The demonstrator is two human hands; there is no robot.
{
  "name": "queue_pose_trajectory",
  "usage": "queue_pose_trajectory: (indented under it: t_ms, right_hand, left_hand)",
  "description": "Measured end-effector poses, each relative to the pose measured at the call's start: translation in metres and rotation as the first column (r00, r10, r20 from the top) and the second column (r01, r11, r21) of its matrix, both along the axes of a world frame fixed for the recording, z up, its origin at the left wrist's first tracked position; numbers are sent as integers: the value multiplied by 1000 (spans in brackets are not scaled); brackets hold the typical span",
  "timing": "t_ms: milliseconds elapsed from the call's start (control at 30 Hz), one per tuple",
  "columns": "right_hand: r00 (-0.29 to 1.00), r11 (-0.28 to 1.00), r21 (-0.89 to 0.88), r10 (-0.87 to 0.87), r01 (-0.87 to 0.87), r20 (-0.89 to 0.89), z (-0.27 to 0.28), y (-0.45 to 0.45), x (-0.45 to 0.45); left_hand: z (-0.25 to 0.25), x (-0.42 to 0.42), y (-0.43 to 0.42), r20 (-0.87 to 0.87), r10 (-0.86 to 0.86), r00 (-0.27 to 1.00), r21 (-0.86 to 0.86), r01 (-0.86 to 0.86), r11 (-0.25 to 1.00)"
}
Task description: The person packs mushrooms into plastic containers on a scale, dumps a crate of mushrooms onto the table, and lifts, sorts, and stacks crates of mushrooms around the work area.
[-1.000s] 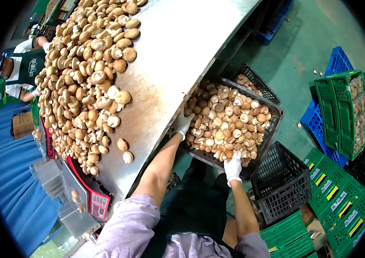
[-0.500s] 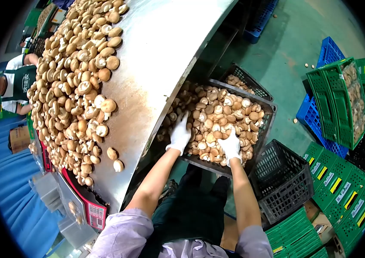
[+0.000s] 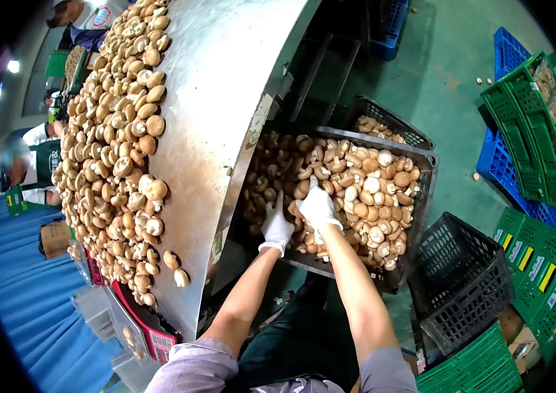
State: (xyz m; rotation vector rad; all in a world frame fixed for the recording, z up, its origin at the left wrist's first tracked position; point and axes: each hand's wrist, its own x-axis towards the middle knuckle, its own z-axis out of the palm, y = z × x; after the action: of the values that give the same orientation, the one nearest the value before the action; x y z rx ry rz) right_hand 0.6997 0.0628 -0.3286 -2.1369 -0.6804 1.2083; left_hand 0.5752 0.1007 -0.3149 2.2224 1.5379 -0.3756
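A black crate point(image 3: 430, 196) full of brown mushrooms point(image 3: 373, 213) stands beside the metal table point(image 3: 193, 131), its left part in the table's shadow. My left hand point(image 3: 277, 226), in a white glove, rests on the mushrooms in the shaded part, fingers apart. Close to its right, my right hand point(image 3: 318, 206), also gloved in white, lies on the mushrooms with its fingers spread. Neither hand shows a mushroom in its grasp. On the table lies a large heap of mushrooms point(image 3: 111, 164), with two lying apart near the table's lower end.
An empty black crate point(image 3: 464, 288) stands at the lower right, near green crates point(image 3: 540, 275). Behind the full crate is a smaller-looking one point(image 3: 392, 118) with mushrooms. Blue pallets point(image 3: 497, 164) are at right. A red scale point(image 3: 153, 334) sits left of the table; co-workers point(image 3: 36, 164) stand beyond.
My right hand has moved left across the mushrooms, toward my left hand. My left hand has gone from the crate's edge onto the mushrooms. The view has shifted.
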Motion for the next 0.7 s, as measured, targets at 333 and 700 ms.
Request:
queue_pose_trajectory:
  t_ms: [333,700]
  right_hand:
    - [738,936,92,205,-340,643,-31,-17,18]
    - [639,885,-7,342,-466,688,-13,-154,27]
  left_hand:
    - [-37,32,70,12,123,992,140,-123,982]
    - [-5,-23,49,364,217,906,128,-279,952]
